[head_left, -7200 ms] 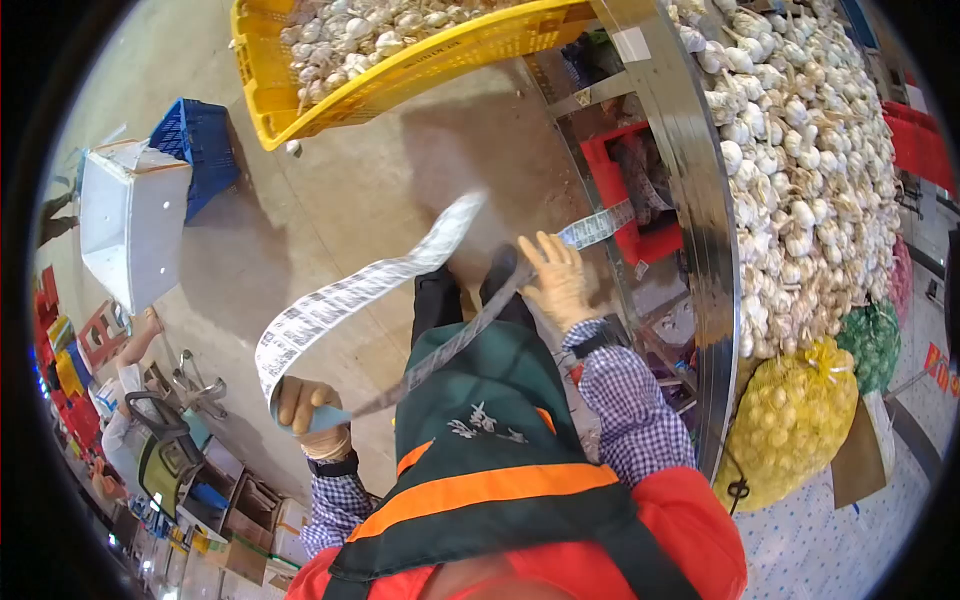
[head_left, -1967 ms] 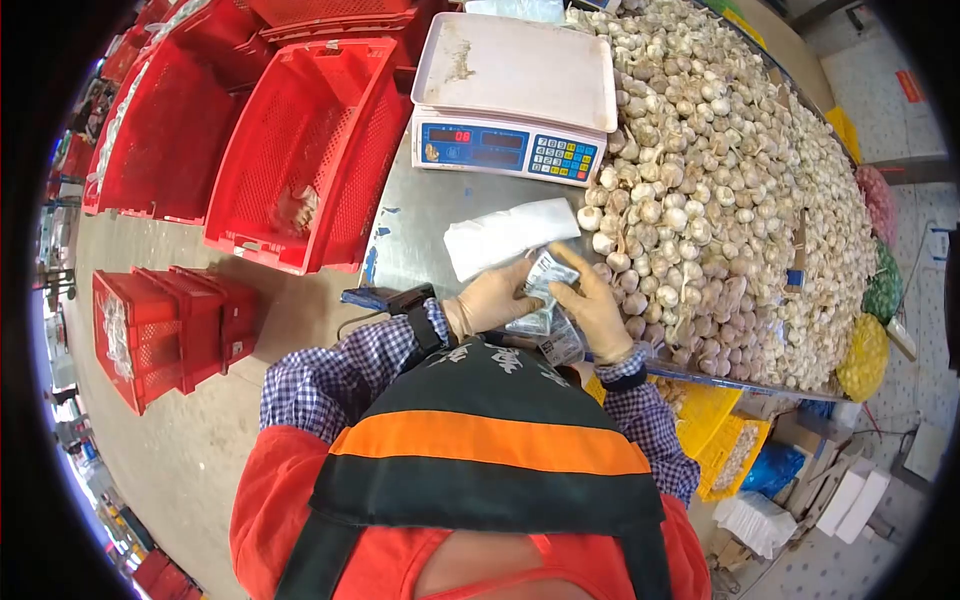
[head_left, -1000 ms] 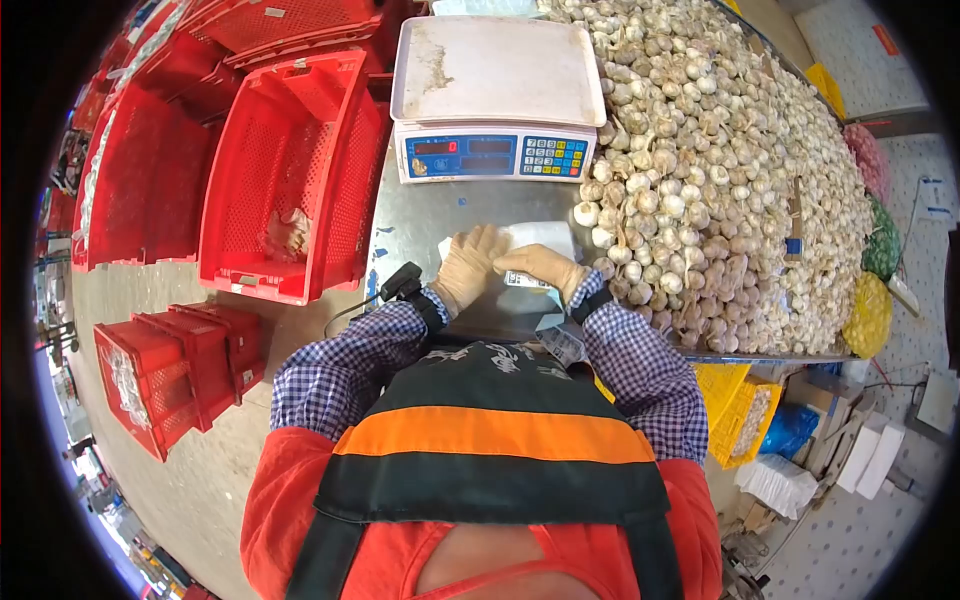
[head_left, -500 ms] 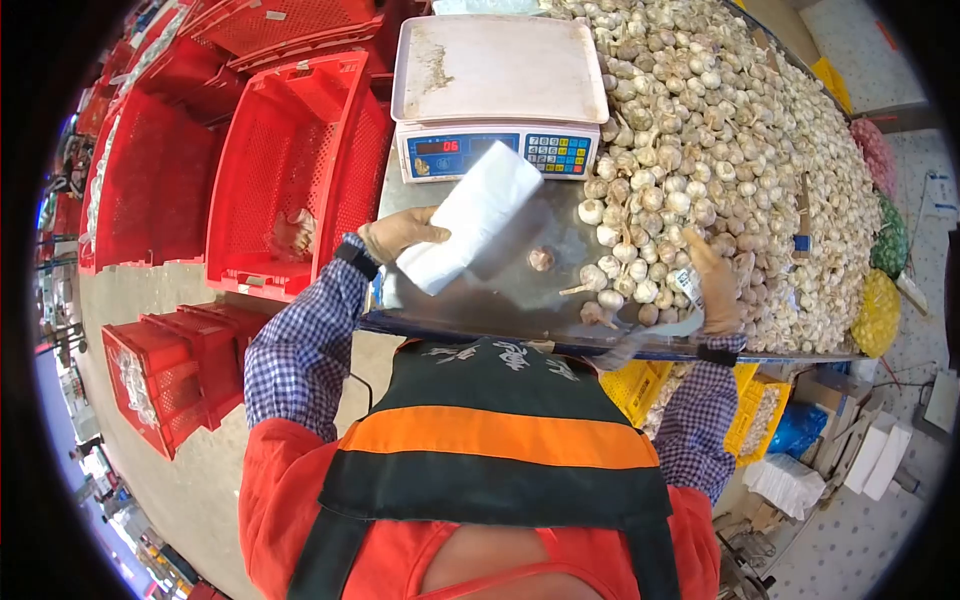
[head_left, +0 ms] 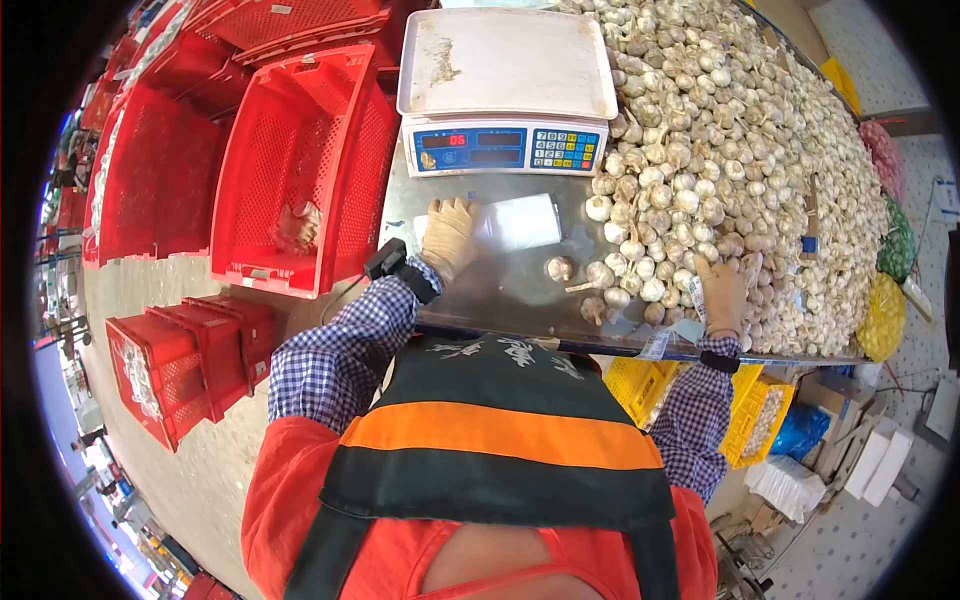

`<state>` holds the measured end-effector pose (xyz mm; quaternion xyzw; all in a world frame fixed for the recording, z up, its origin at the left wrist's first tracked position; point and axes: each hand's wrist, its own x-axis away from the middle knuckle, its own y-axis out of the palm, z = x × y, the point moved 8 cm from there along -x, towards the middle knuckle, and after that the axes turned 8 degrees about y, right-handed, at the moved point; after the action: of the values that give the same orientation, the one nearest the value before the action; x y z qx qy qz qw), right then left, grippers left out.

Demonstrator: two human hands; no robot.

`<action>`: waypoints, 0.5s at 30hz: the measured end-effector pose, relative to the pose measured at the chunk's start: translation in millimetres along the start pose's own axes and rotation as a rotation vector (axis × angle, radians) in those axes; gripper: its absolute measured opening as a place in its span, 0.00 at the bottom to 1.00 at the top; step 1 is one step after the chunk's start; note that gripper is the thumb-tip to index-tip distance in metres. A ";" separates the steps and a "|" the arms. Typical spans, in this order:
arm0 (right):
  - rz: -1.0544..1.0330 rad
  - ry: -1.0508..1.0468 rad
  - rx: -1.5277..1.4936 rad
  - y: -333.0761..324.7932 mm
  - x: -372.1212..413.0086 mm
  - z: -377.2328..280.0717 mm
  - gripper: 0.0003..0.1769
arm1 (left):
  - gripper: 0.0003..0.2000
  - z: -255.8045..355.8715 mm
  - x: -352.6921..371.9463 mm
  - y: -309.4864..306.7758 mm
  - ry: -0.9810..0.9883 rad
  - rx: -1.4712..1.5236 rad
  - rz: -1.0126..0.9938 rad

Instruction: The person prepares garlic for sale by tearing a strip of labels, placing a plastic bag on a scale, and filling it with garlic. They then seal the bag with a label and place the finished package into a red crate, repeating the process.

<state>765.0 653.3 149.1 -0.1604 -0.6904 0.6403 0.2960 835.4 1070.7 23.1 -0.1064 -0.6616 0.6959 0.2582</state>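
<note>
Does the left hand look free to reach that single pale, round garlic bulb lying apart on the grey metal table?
Probably yes: bare tabletop shows between the left hand and the garlic bulb, though the flat white bundle lies close alongside that path.

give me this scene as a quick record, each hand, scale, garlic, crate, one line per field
left hand: flat, fingers together, across the white plastic on the metal table
right hand: at the near edge of the garlic pile, label strip beside it, grip unclear
scale: beyond the plastic, red digits appear to read 06
loose bulb: on the table between the hands
red crate: left of the table, pale scraps inside
</note>
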 end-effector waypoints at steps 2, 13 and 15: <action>0.041 -0.010 -0.095 -3.6 7.5 1.7 0.27 | 0.35 17.9 14.1 -22.7 0.009 -0.043 0.068; -0.277 -0.026 -0.304 19.3 41.9 -31.5 0.22 | 0.15 67.7 56.7 -17.2 0.334 -0.163 0.059; -0.279 -0.005 -0.364 18.6 45.1 -29.5 0.21 | 0.15 64.8 56.3 -30.7 0.365 -0.190 0.209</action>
<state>745.4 706.0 140.2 -0.1125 -0.8107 0.4585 0.3463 762.8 1042.5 70.5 -0.3226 -0.6517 0.6227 0.2889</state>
